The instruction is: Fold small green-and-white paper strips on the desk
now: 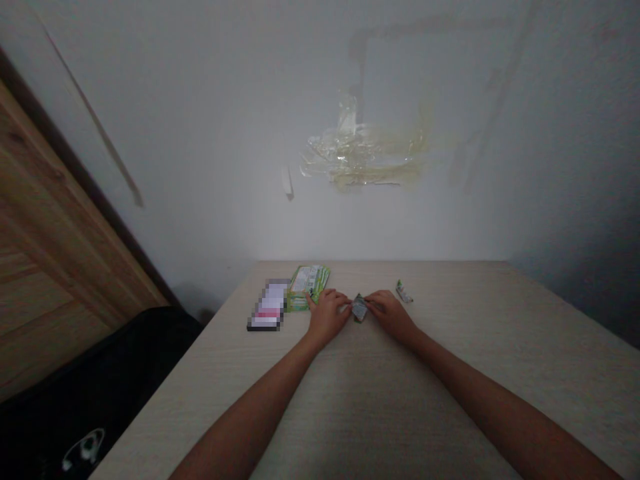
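Wrapper [359, 308], small, silvery, between the hands at mid-table [365, 380]; can't tell if resting or slightly lifted. Left hand [327, 317] and right hand [393, 317] appear to pinch opposite edges with fingertips. Likely very light, thin, floppy, a bit slick, prone to creasing or tearing; best held by the side edges, thumb against finger, light pressure. Green packet [315, 283] just beside left hand.
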The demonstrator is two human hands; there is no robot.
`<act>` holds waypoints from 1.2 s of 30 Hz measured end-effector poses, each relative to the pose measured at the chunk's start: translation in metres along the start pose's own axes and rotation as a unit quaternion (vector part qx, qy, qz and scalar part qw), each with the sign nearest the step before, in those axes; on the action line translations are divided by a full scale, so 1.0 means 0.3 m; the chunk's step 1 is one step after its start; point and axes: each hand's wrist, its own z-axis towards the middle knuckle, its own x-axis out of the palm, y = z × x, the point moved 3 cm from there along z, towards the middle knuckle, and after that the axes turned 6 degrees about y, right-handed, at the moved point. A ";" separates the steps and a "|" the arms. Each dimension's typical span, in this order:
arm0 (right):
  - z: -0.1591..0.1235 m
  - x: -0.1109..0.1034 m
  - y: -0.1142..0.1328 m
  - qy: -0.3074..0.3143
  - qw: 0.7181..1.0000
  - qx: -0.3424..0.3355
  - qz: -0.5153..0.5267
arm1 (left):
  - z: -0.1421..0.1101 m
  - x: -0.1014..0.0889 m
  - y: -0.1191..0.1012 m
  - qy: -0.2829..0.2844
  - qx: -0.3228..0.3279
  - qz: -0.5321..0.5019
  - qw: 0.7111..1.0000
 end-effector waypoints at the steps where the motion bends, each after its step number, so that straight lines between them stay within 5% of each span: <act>1: 0.000 -0.001 -0.001 -0.001 1.000 0.003 0.000 | 0.000 0.001 0.001 0.001 -0.002 -0.001 1.000; 19: -0.005 -0.048 0.030 -0.101 0.994 -0.018 0.022 | 0.006 0.005 -0.023 -0.038 0.003 -0.069 0.997; 36: -0.006 -0.012 -0.016 -0.024 0.999 0.030 0.008 | 0.007 -0.002 0.008 -0.017 -0.038 -0.026 0.999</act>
